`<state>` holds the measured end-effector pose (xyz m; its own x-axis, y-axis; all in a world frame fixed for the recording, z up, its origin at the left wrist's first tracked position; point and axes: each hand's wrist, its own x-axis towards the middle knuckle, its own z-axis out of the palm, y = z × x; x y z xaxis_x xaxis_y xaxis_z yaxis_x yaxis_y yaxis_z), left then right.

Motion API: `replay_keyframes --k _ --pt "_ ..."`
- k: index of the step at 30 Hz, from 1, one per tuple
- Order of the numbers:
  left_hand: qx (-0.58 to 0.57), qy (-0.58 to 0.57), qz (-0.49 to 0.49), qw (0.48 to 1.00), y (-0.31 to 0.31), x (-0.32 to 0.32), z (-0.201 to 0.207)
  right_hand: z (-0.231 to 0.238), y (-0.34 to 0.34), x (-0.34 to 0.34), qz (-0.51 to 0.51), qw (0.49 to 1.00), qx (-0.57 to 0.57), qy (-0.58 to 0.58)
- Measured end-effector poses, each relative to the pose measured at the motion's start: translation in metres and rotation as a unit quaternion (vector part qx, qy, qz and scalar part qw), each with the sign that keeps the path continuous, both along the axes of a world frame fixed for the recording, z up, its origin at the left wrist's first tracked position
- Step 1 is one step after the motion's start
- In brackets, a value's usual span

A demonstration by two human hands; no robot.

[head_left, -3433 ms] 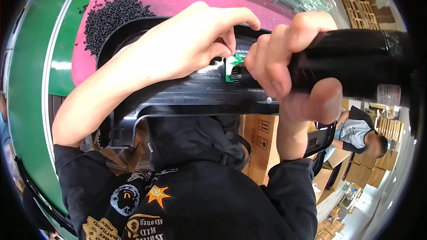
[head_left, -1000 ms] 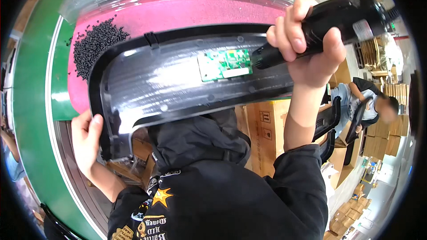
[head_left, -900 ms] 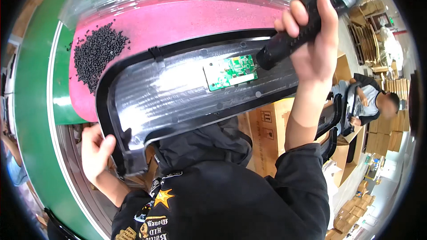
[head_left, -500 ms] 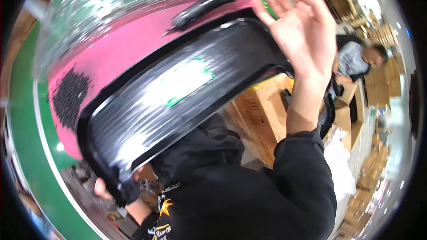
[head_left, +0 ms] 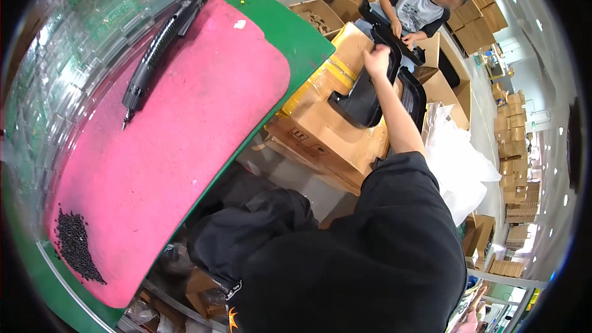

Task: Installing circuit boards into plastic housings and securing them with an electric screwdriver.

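Note:
At the upper right, my right arm stretches out over an open cardboard carton (head_left: 317, 114). My right hand (head_left: 377, 63) is closed at the edge of a black plastic tray (head_left: 361, 102) with raised rims, which lies at the carton. Another black tray (head_left: 414, 95) sits beside it, partly behind my forearm. My left hand is out of the picture. On the pink mat (head_left: 203, 98) to the left lies a black electric screwdriver (head_left: 161, 55), its bit pointing toward me. A pile of small black screws (head_left: 75, 243) is heaped at the mat's near left corner.
The mat covers a green table (head_left: 302, 40). Clear plastic-wrapped pieces (head_left: 68, 74) line its far left side. Beyond the carton a co-worker (head_left: 419, 9) handles a black part. White plastic bags (head_left: 456, 166) hang right of my arm, and cardboard boxes (head_left: 444, 74) stand around.
The black tray held over the mat is gone from there. My right hand has moved right to the carton, and my left hand has left the picture. The view has turned rightward.

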<state>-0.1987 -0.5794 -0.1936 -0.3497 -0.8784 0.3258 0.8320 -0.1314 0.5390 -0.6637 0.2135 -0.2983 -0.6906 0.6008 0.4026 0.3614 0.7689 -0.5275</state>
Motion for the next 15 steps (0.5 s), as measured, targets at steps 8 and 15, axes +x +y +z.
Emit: replay_keyframes --k 8,15 --pt "0.113 0.069 0.083 0.988 -0.09 0.049 -0.002 -0.076 0.048 0.043 -0.088 0.957 -0.038 -0.275" --pt "0.064 -0.179 0.05 0.98 -0.034 -0.04 0.042 -0.109 0.035 0.034 0.015 0.947 0.066 -0.314"
